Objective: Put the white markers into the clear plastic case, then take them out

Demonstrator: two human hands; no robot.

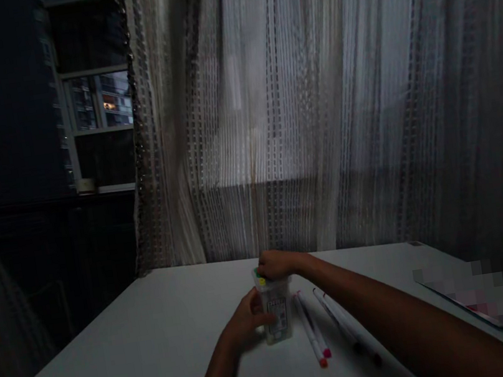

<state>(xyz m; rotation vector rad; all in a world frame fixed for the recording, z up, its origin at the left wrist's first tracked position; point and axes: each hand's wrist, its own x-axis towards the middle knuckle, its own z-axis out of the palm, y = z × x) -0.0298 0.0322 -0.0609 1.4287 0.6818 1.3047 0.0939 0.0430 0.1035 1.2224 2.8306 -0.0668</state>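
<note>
- One big sheer curtain with striped see-through weave fills most of the view, hanging right behind the table
- One window off to the left of it, with an apartment block and a lit-up room showing through, pretty dark otherwise
- One white table runs across the bottom of the shot
- Some flat thing sits on the far right of the table, pixelated out, so no clue what it is
- Left hand is curled around the side of a clear plastic cup, fingers pressed on it, so that's a snug hold
- Right hand is cupped over the top of the cup, can't tell if it's actually gripping anything
- The cup stands upright on the table between both hands, with a printed label on it
- Marker caps in green and yellow poke out at the rim
- Four loose markers lie just right of the cup: a pair with orange and pink ends, a pair with dark ends
</note>
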